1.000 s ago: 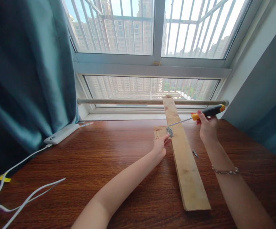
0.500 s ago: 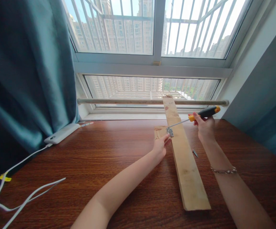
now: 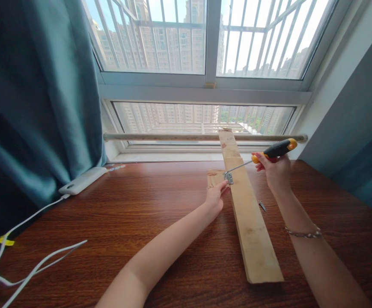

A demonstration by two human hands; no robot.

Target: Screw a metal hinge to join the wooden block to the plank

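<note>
Screwdriver [image 3: 278,148] slants down, gripped by raised right hand [image 3: 276,171]; outstretched left hand [image 3: 215,198] holds hinge [image 3: 229,177].

A home, by the look of it: blue curtain [image 3: 41,85] at left, barred window [image 3: 210,47] at top, tall buildings [image 3: 172,45] beyond

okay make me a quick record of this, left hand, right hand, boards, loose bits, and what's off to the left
Left hand: fingertips at the metal hinge
Right hand: holding the screwdriver by its handle, tip at the hinge
Boards: long board, short board beside its left edge
Loose bits: small metal pieces right of the long board
Far left: white device, cable attached
</note>
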